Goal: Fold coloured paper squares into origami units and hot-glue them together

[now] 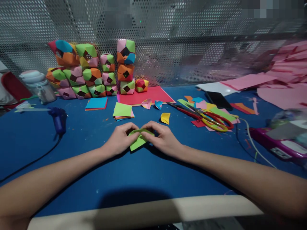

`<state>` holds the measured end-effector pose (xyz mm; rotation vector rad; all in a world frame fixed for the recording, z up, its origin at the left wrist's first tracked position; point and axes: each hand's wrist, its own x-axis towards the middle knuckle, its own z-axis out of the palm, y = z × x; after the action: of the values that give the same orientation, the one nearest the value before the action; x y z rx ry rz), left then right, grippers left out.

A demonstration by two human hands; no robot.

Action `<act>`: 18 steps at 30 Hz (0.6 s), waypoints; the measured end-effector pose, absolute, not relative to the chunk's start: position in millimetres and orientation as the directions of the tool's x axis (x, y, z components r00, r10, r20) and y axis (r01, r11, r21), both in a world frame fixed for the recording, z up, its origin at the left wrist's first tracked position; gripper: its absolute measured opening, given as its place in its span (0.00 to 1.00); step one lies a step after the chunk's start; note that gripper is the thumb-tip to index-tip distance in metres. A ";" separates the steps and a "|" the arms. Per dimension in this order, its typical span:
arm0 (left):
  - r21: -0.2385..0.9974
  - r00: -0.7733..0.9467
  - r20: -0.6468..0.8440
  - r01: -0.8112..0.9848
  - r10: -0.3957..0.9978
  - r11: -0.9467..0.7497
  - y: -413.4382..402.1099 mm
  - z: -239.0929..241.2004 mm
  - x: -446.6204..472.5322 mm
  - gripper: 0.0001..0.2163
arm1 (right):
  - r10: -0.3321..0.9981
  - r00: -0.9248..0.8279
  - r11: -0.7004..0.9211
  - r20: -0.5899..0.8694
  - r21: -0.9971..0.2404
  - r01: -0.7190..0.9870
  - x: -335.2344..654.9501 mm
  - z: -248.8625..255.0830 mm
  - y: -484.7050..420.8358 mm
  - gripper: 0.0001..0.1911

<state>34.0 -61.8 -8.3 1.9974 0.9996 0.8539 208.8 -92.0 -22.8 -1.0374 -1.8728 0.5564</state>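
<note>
A green sheet of paper (137, 142), partly folded, lies on the blue table (79, 143) at the middle. My left hand (121, 138) pinches its left side with curled fingers. My right hand (161, 138) presses and pinches its right side. Both hands meet over the fold. Just beyond them lie a small yellow folded piece (165, 118), a pink folded piece (146, 103) and a blue folded piece (158, 104).
Stacked multicoloured paper cubes (96, 70) stand at the back left against a perforated metal screen. Paper stacks (122, 111), a red sheet (148, 95), red-and-yellow scissors (211, 119), a black phone (218, 100), a blue glue gun (58, 118) with cord, pink paper (283, 86) and a magenta device (278, 145) surround the hands.
</note>
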 end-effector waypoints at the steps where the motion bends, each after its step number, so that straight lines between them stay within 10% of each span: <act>1: 0.835 0.434 0.252 0.354 0.865 -0.421 -61.4 -8.6 34.2 0.05 | 0.849 -0.224 0.526 0.478 -0.724 0.447 208.6 -23.0 -91.2 0.07; 18: 0.963 0.289 0.055 0.237 0.956 -0.127 -74.2 -10.4 44.1 0.06 | 0.748 -0.213 0.647 0.629 -0.617 0.448 208.0 -27.1 -91.4 0.03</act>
<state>44.1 -74.2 -10.4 1.5846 1.1255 0.9272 208.0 -91.4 -27.1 -0.9509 -1.8542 0.3712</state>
